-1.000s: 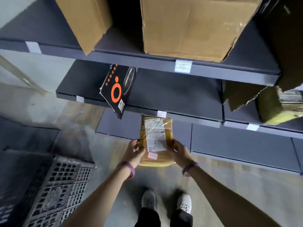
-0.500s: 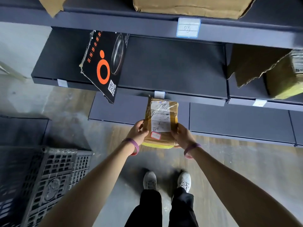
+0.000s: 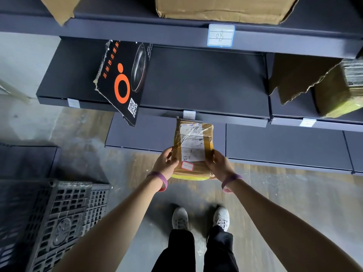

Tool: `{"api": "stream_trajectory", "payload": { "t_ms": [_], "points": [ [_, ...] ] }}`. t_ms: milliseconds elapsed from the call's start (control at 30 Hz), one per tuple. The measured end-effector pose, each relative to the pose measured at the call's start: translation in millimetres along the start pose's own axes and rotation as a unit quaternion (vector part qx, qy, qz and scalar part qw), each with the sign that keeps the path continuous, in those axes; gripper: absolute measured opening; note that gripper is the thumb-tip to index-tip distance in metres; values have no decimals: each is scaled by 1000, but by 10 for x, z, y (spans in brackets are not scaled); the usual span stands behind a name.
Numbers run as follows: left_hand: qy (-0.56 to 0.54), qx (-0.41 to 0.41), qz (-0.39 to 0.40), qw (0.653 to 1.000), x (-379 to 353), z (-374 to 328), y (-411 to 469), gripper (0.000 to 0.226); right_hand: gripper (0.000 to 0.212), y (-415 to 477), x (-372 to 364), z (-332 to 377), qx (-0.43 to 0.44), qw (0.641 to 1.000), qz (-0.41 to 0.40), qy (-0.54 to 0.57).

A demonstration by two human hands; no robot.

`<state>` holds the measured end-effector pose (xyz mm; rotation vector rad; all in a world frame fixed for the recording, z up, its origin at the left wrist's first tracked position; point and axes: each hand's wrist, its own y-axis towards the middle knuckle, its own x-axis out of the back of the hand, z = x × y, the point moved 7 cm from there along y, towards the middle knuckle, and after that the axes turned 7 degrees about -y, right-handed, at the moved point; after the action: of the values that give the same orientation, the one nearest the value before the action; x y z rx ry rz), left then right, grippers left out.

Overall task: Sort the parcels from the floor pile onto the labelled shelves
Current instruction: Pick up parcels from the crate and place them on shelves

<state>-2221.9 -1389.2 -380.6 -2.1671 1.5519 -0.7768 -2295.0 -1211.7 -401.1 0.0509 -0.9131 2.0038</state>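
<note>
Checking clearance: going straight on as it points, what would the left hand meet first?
Probably the front edge of the dark grey metal shelf, beyond the brown taped parcel that the left hand grips; depth is unclear.

Worn on the head, wide-angle. Faces forward and steeply down: catches grey-white trainers (image 3: 180, 219) near the bottom edge on a grey concrete floor (image 3: 294, 203), with dark grey metal shelves (image 3: 196, 79) tilting away across the top. Sits close to the small brown taped cardboard parcel (image 3: 193, 148), gripped mid-frame by the left hand (image 3: 166, 163) and right hand (image 3: 219, 165) on outstretched arms. Stands near enough to the top shelf to show handwriting on its blue-edged white label (image 3: 221, 35). Takes in a black plastic lattice crate (image 3: 59, 222) at lower left.
</note>
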Motion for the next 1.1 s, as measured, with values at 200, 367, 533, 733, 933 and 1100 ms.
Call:
{"api": "stream_trajectory", "payload": {
  "t_ms": [200,367,533,733,933,1100],
  "points": [
    [-37,-80,-21,996,234,-475,-278,34,18,-273,396,344,33,999,-32,-9],
    [-48,-156,-46,986,384,-1093,-342,31,11,-443,748,882,55,997,-50,21],
    [-25,-182,-35,982,391,-1510,-217,31,9,-470,1040,1204,92,993,-70,31],
    [-7,-185,-53,981,260,-1842,160,33,18,-151,1234,1402,92,988,-121,6],
    [-44,-192,-77,977,268,-1961,345,33,59,43,1418,1442,98,976,-188,-51],
    [-64,-207,-77,973,330,-2103,251,32,33,69,1486,1591,121,969,-210,-46]
  ]
}}
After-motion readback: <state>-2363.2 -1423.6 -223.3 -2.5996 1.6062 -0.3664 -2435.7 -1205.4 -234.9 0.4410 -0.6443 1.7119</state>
